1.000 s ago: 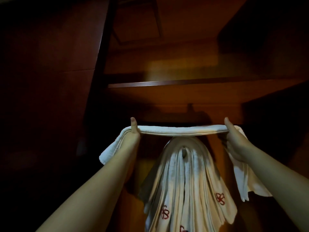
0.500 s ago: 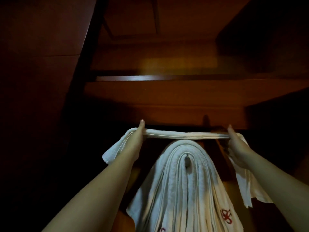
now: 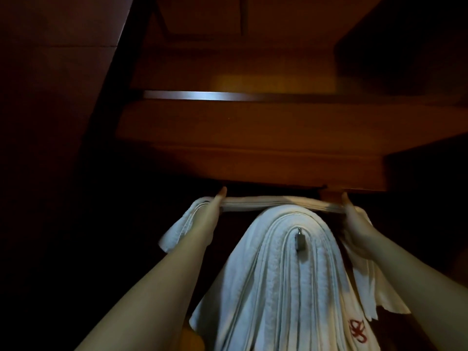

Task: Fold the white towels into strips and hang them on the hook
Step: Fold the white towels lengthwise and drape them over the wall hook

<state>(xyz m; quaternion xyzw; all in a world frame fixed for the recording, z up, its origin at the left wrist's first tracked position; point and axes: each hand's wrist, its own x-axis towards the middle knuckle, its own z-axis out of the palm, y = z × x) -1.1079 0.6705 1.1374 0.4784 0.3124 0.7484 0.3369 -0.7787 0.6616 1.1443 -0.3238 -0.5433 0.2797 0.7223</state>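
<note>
Dim wooden wardrobe interior, seen from below

A reddish-brown wooden shelf (image 3: 253, 138) spans the view from 9 to 3 o'clock, its front edge (image 3: 215, 95) catching a pale streak of light. Above it, toward 12 o'clock, a back panel (image 3: 253, 69) shows a soft yellowish glow. A dark side panel (image 3: 58, 97) fills 9 to 11 o'clock; deep shadow lies at 2 o'clock and along the lower left.
</note>
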